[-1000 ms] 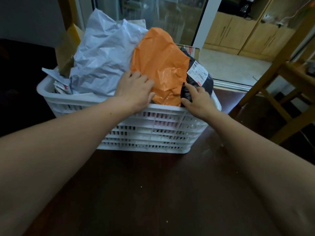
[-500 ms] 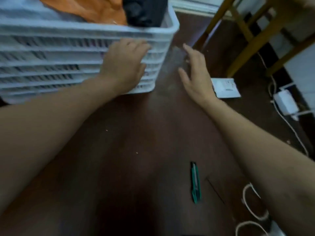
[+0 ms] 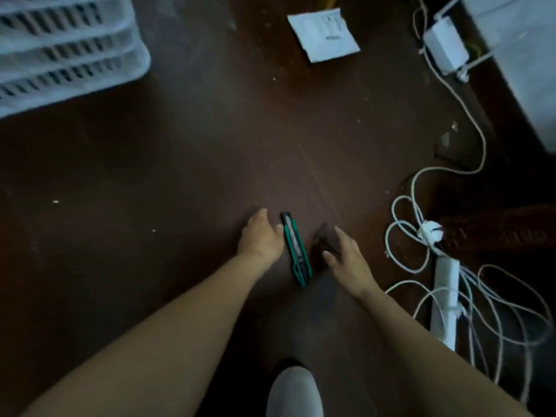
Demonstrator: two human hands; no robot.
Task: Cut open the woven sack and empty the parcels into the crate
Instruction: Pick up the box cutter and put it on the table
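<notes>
Fingers of my L hand (image 3: 260,236) & R hand (image 3: 346,257) hung loose, gripping nothing, green cutter (image 3: 296,249) on floor (image 3: 180,164) btwn them. Cables (image 3: 430,231), power strip (image 3: 445,299) right; paper slip (image 3: 323,34) ahead. White crate (image 3: 69,55) far upper-left, contents unseen.

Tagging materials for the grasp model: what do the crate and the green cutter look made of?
White slotted crate: moulded plastic, matte, judging by its uniform ribbed slots. Green-and-black utility knife: probably a plastic body with a metal blade track, the pale strip along its middle; blur leaves the finish open.
</notes>
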